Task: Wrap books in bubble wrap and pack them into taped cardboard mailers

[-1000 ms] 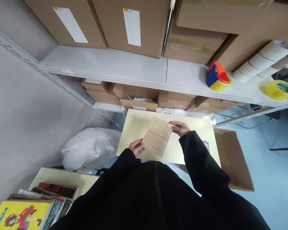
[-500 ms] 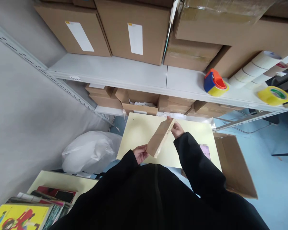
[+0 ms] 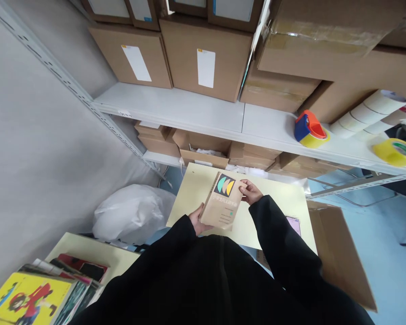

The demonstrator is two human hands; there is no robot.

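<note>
A tan paperback book (image 3: 220, 208) is held above the table, its front cover facing up toward me. The cover carries a dark square with green, tan and yellow rounded shapes, and Chinese lettering below it. My left hand (image 3: 199, 220) grips the lower left by the spine, with fingers reaching under the book. At the upper right edge, my right hand (image 3: 251, 192) pinches the cover between thumb and fingers. Beneath the book lies the pale yellow table (image 3: 184, 198). A phone with a pinkish screen (image 3: 294, 224) rests on it, right of my right sleeve.
Ahead, a grey shelf (image 3: 203, 110) holds cardboard boxes (image 3: 203, 58), a tape dispenser (image 3: 309, 128) and tape rolls (image 3: 395, 151). Stacked books (image 3: 37, 298) lie at lower left, near a white plastic bag (image 3: 131, 212). An open carton (image 3: 341, 253) stands on the floor to the right.
The book has turned from an edge-on tilt to show its front cover. My left hand has shifted further under its lower left side. The whole view has moved slightly.
</note>
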